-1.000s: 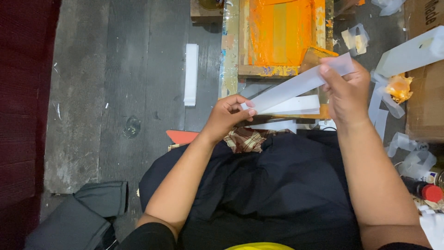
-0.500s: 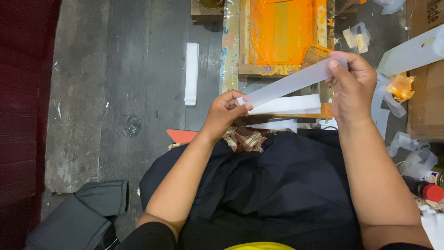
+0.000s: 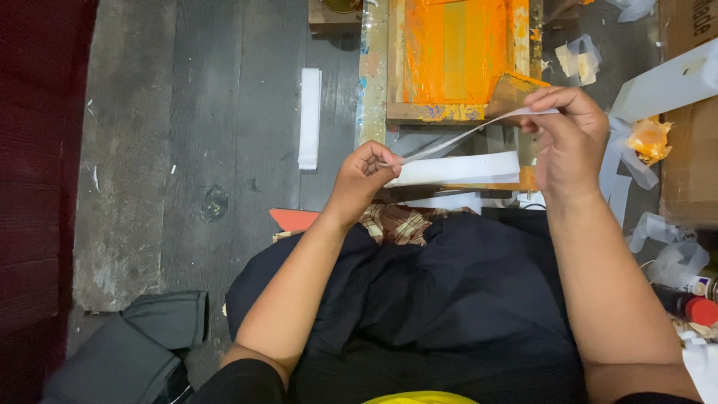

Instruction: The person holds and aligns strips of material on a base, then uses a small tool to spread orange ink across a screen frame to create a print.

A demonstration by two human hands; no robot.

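A long white paper strip (image 3: 456,138) is stretched between both my hands, turned nearly edge-on to the camera. My left hand (image 3: 363,176) pinches its lower left end. My right hand (image 3: 568,138) grips the upper right end, higher and farther away. Just under the strip lies a stack of white strips (image 3: 456,168). Beyond it sits a wooden printing frame (image 3: 456,60) covered in orange ink. I sit on the floor with a dark cloth (image 3: 449,299) across my lap.
Another white strip (image 3: 309,116) lies on the grey floor to the left. A cardboard box (image 3: 684,112) and crumpled white scraps sit at the right, with a red-capped bottle (image 3: 692,307) near my right elbow. Dark folded fabric (image 3: 127,352) lies at the lower left.
The strip has turned from showing its flat white face to nearly edge-on. Both hands have stayed in much the same place, still gripping its ends.
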